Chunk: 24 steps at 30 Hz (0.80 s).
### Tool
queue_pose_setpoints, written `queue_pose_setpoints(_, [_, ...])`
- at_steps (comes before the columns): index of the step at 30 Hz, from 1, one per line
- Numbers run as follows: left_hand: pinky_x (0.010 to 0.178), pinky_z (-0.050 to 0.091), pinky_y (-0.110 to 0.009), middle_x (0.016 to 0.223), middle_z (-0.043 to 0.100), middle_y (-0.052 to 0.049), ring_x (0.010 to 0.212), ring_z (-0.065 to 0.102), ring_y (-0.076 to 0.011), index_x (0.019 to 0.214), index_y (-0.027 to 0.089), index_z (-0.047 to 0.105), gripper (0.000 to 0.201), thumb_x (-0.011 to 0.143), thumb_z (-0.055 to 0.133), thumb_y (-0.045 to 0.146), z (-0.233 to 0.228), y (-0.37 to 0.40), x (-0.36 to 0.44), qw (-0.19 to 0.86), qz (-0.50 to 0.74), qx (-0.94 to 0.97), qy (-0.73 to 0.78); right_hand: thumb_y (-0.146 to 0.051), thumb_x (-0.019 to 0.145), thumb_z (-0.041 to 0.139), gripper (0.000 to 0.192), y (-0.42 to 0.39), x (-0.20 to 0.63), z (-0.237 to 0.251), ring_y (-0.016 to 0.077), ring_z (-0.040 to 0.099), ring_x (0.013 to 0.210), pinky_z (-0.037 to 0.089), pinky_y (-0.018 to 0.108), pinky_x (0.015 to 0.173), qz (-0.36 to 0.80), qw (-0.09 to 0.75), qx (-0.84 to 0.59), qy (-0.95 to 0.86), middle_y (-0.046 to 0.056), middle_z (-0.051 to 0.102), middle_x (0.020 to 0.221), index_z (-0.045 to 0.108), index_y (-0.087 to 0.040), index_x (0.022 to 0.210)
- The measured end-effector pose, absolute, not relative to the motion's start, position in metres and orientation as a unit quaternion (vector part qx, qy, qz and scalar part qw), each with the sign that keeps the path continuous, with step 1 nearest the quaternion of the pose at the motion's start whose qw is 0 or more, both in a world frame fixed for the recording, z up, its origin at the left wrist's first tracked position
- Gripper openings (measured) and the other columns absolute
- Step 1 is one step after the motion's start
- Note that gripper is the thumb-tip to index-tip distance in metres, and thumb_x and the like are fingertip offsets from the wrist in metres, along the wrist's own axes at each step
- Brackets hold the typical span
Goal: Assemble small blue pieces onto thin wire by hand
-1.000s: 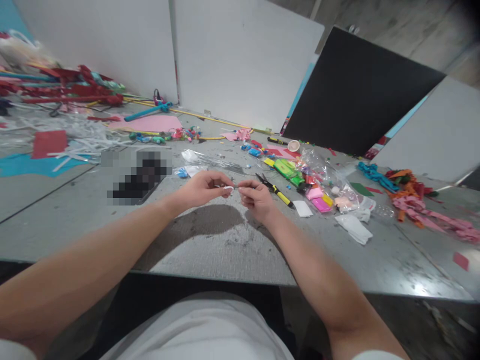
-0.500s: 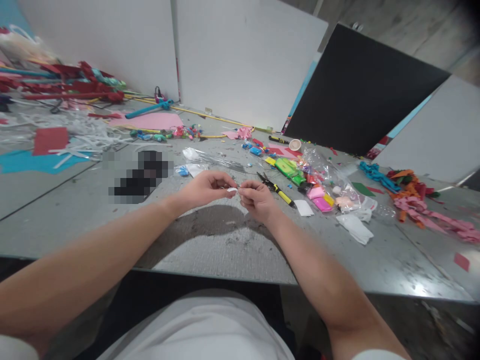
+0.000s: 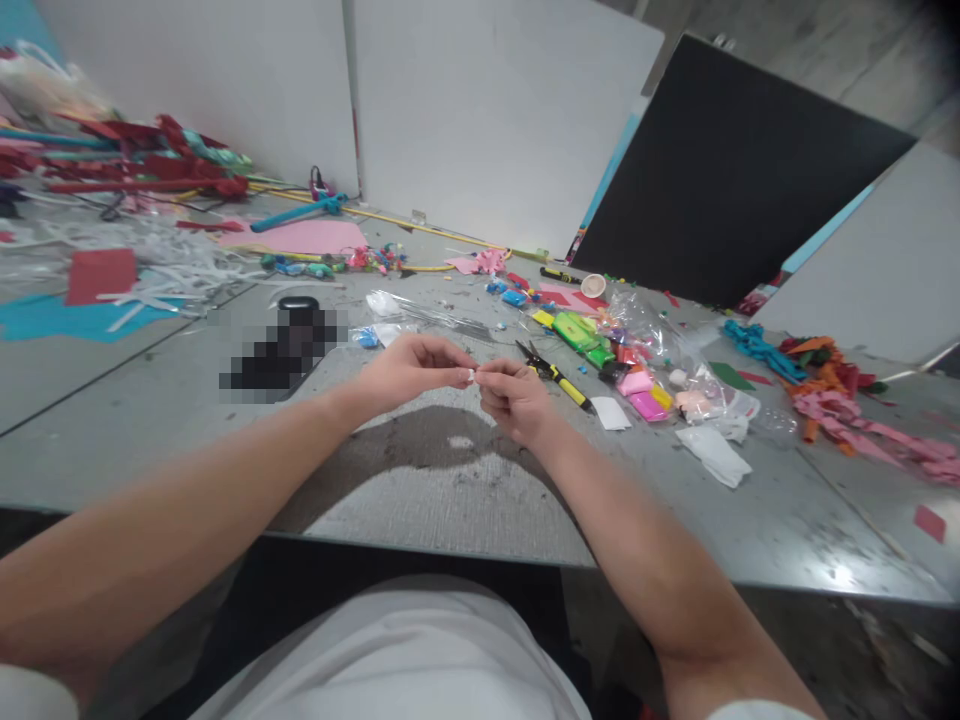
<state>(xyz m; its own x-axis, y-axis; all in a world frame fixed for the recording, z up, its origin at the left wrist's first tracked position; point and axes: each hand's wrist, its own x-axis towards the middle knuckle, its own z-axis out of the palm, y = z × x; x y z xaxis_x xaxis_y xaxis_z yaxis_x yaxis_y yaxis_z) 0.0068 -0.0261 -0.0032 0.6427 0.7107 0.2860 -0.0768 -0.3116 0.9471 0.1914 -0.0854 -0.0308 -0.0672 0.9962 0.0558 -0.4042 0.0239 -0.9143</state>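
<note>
Over the table, close to its front edge, both my hands meet at the fingertips. My left hand [image 3: 416, 375] is closed in a pinch on a small white piece [image 3: 472, 376], too small to make out in full. From the other side, my right hand [image 3: 516, 400] pinches at the same piece, its thumb and index finger together and the other fingers curled. The fingers hide most of it. Yellow-and-black pliers [image 3: 555, 375] lie with jaws apart just beyond my right hand. A bundle of thin wires [image 3: 439, 316] lies behind my fingertips.
Coloured clay packets [image 3: 581, 338] and crumpled clear plastic [image 3: 637, 325] lie to the right, near white paper pieces [image 3: 715, 455]. A blurred-out dark object [image 3: 281, 355] is on the left. White strips [image 3: 172, 265] and red paper [image 3: 101, 280] lie farther left. White panels [image 3: 487, 120] stand behind.
The white piece showed as a longer curved strip between my hands; now only a small bit shows. My fingertips have shifted slightly, and the view has turned a little.
</note>
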Motion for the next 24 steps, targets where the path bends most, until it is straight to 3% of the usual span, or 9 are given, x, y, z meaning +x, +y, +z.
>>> queue_pose_setpoints(10, [0.065,0.055,-0.024,0.079,0.078,-0.003,0.069,0.068,-0.0124,0.085,0.018,0.080,0.020,0.074,0.090,0.031,-0.0059,-0.0245,0.0073,0.503,0.401,0.734,0.218,-0.034,0.061,0.089,0.028,-0.0853,0.1912,-0.0318,0.0042,0.017,0.043,0.011,0.026,0.046,0.590,0.578,-0.373,-0.422,-0.014,0.027,0.045,0.068,-0.021,0.074])
queue_pose_setpoints(24, [0.052,0.045,-0.021,0.071,0.073,-0.002,0.060,0.059,-0.0103,0.082,0.017,0.078,0.021,0.074,0.086,0.035,-0.0052,-0.0241,0.0095,0.418,0.401,0.763,0.287,-0.044,0.068,0.086,0.029,-0.0813,0.1974,-0.0356,0.0062,0.029,0.044,0.019,0.027,0.047,0.480,0.559,-0.441,-0.512,-0.010,0.041,0.049,0.075,-0.022,0.082])
